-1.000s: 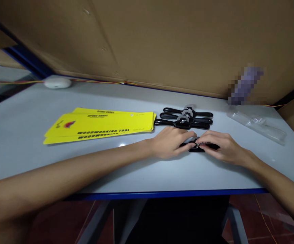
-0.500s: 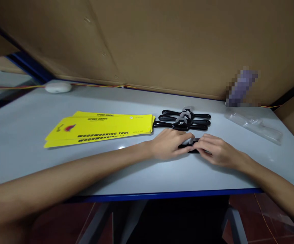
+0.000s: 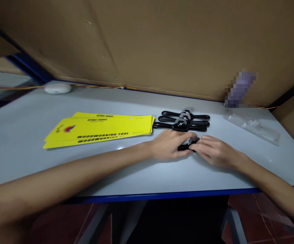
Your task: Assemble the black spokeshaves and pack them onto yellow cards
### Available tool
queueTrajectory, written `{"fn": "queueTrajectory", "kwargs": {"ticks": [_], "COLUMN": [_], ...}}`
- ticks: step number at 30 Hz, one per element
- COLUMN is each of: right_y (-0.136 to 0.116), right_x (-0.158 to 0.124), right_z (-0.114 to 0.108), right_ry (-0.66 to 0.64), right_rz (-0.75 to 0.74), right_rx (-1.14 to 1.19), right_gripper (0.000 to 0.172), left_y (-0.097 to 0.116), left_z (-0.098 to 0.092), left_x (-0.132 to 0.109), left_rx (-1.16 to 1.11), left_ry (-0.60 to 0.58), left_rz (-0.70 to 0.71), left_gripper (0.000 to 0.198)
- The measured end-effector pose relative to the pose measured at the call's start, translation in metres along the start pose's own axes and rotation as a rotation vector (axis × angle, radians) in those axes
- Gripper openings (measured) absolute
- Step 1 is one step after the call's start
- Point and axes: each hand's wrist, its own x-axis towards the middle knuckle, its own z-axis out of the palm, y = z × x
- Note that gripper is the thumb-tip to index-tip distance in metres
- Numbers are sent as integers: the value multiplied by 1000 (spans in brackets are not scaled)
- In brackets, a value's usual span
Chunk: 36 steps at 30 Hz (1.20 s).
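A black spokeshave (image 3: 184, 147) with a grey blade lies low over the table, partly covered by both hands. My left hand (image 3: 168, 144) is closed around its left part, thumb and forefinger either side of the handle. My right hand (image 3: 214, 149) pinches near its middle, by the blade; the fingertips hide what exactly they touch. Just beyond, three more black spokeshaves (image 3: 182, 126) lie in a row, their rounded blades facing away from me. Left of them rests a fanned stack of yellow cards (image 3: 101, 127) printed "SPOKE SHAVE" and "WOODWORKING TOOL".
Clear plastic bags (image 3: 253, 127) lie at the right, near a blurred purple item (image 3: 240, 89) by the cardboard wall (image 3: 162, 44). A white oval device (image 3: 58, 88) and thin wires are along the back edge. The table (image 3: 141, 176) has a blue front edge.
The fingers of my right hand have shifted slightly left on the spokeshave, and my left thumb has drawn back a little. More of the spokeshave's left handle shows.
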Motion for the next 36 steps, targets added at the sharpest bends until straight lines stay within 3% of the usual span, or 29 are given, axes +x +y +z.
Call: {"fn": "queueTrajectory", "kwargs": {"ticks": [7,12,18,26,36], "right_y": [-4,-6,-2,3,10], "right_x": [3,7,9,8,2], "right_z": [-4,-8,-8,-1,-5], "right_ry": [-64,-81,-32,13,5], "right_rz": [234,362,399,447,292], "right_rx": [214,304,329,277,190], "right_gripper": [31,22,10,10,12], "left_y": [-3,-4,-2,-2,-1], "left_z": [3,2,0,0,0], "left_x": [0,0,0,0,0], "left_rx": [-25,-46,-22,-37,-29], "left_ry": [12,1,-23,-10,-31], "left_rz": [18,18,-12,-26,-22], "left_gripper": [51,48,47,44,52]}}
